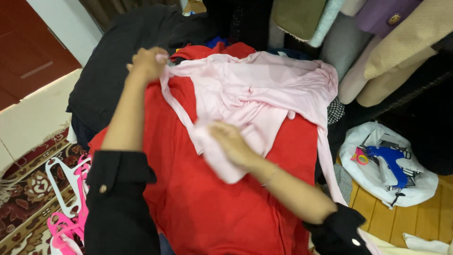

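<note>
Your left hand (147,63) was closed tight on one edge of the pink garment (257,94), up near the top of the pile. Your right hand (232,144) lay on the lower part of the same pink cloth, with the fingers curled onto a fold of it; you could not tell for sure if it gripped or only pressed. Both your arms had black sleeves (118,198) pushed up.

The pink garment lay spread over a big red garment (212,212), which covered most of the pile under your hands. A black garment (122,56) sat behind it on the left.

On the left, the floor had a patterned rug (28,198), with pink and white hangers (68,222) lying on it. A dark red door (28,52) stood in the far corner. On the right, rolls of cloth (377,52) leaned together, and a white plastic bag (410,184) with a blue tool (389,163) on it sat on the wooden floor (424,219).
</note>
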